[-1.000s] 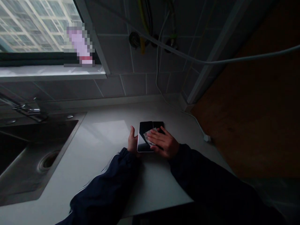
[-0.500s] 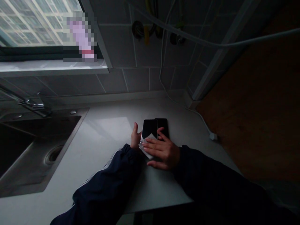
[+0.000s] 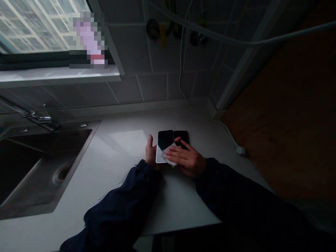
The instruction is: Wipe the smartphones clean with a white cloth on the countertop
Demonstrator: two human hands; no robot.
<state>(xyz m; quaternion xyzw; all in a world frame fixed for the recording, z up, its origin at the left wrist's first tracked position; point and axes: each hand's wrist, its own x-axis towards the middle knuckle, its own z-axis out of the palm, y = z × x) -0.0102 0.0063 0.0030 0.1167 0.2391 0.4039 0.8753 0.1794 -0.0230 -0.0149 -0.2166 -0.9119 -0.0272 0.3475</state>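
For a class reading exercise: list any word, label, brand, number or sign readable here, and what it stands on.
No readable text anywhere.
Glossy black panel at the left hand: no lettering to make out; the right hand and white tissue cover part of it.
Lilac object by the window: pixelated, so any label is unreadable.
White cable end: too small and dark to tell.

Glossy black device; matt wipe, perhaps paper; smooth countertop; metal sink.

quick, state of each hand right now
Left hand: at the glossy black device, thumb raised, grip hidden.
Right hand: open, laid over white tissue on the device.
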